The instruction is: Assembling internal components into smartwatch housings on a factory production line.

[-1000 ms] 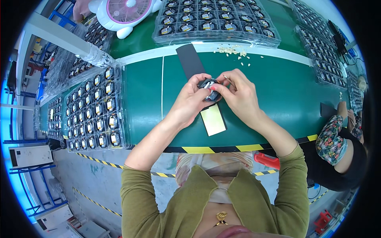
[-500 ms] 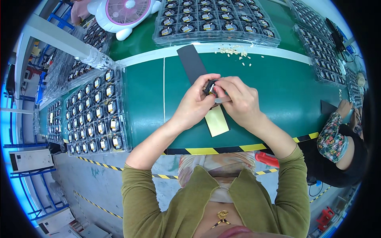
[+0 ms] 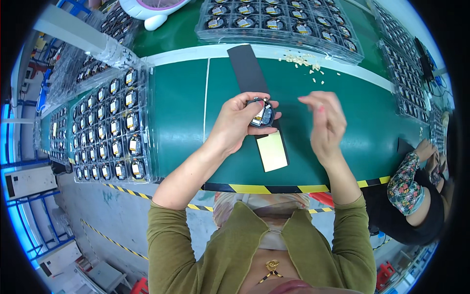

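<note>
My left hand (image 3: 234, 120) is closed around a round black electronic module (image 3: 263, 116), its open face turned up. A circuit board and a small white-and-yellow part show inside it; the thumb lies over one side. My right hand (image 3: 329, 125) is raised to the right of the module, apart from it and slightly blurred. Its index finger points left, away from the thumb, and nothing shows between them. Under my left hand lies a long dark grey strip (image 3: 248, 68) on the green table. A pale yellow pad of paper (image 3: 273, 152) rests on its near end.
Small cream scraps (image 3: 302, 61) lie scattered beyond my right hand. Clear trays of similar modules stand at the left (image 3: 152, 147), the far side (image 3: 289, 38) and the right (image 3: 399, 63). A co-worker's hands (image 3: 427, 151) are at the right. Yellow-black tape marks the table edge (image 3: 249, 188).
My right hand has let go of the module and moved right, away from it. My left hand now holds the module alone, its open face more visible. The view has shifted slightly.
</note>
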A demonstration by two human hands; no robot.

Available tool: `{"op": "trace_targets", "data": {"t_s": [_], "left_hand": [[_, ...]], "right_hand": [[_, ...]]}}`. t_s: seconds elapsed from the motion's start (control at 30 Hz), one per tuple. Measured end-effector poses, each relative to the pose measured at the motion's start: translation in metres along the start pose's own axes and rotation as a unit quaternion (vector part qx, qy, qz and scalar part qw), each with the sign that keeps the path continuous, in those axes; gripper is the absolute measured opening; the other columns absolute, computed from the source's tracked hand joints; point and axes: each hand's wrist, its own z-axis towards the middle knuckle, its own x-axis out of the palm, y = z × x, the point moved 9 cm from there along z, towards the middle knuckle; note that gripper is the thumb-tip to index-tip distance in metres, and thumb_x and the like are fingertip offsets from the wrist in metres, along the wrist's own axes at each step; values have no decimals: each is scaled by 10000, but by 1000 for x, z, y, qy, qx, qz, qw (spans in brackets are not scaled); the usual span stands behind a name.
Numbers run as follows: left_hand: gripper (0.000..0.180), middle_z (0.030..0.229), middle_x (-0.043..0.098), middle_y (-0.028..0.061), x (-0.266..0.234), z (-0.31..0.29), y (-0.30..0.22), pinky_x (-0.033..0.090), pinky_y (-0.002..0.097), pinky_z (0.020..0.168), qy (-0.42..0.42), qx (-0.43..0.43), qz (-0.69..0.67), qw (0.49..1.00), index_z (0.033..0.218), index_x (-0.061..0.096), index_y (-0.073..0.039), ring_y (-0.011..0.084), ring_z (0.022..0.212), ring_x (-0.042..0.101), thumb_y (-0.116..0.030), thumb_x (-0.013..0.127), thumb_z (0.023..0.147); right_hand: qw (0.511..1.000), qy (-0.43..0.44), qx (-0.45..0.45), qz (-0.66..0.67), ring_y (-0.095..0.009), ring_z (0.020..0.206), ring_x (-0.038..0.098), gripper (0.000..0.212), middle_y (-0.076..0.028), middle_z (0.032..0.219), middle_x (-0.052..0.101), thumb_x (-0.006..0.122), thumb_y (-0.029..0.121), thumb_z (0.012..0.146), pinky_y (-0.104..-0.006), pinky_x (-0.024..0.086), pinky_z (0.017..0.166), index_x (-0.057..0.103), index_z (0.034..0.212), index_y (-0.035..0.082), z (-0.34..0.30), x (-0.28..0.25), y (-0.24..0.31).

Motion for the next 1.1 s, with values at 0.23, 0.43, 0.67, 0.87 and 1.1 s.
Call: {"op": "trace_targets", "data": {"t_s": [0.23, 0.43, 0.67, 0.87, 1.1], "left_hand": [[145, 1056, 553, 192, -16, 3, -1, 552, 408, 727, -62, 13, -1, 998, 1031, 423, -23, 290, 925, 596, -77, 390, 901], [141, 1052, 553, 197, -14, 4, -1, 553, 407, 724, -61, 17, 2, 998, 1028, 424, -29, 297, 922, 596, -65, 378, 900], [160, 1046, 553, 201, -11, 2, -1, 552, 411, 727, -49, 13, 8, 999, 1039, 426, -23, 305, 917, 597, -61, 350, 903], [183, 1043, 555, 203, -11, 2, -3, 554, 410, 717, -44, 18, 1, 999, 1053, 432, -18, 302, 912, 599, -67, 338, 903], [243, 1038, 561, 198, -7, 1, -4, 556, 419, 709, -28, 14, 19, 999, 1064, 460, -13, 278, 888, 604, -33, 312, 873]], "right_hand": [[975, 76, -210, 6, -239, 719, 620, 230, -130, 893, 603, 697, 168, 690, -275, 506, 539, 624, 840, 9, -12, 8, 42], [938, 150, -309, -38, -257, 830, 622, 262, -130, 931, 595, 611, 38, 621, -292, 537, 616, 627, 878, -9, -26, 32, 50], [933, 161, -319, -42, -254, 845, 620, 260, -130, 940, 600, 607, 40, 627, -294, 539, 636, 626, 881, -10, -28, 35, 49], [934, 163, -316, -44, -259, 856, 619, 262, -134, 931, 606, 608, 43, 628, -297, 542, 651, 624, 883, -13, -28, 34, 51], [932, 156, -323, -45, -261, 840, 624, 264, -146, 927, 611, 612, 38, 623, -301, 542, 647, 625, 881, -19, -28, 34, 51]]}}
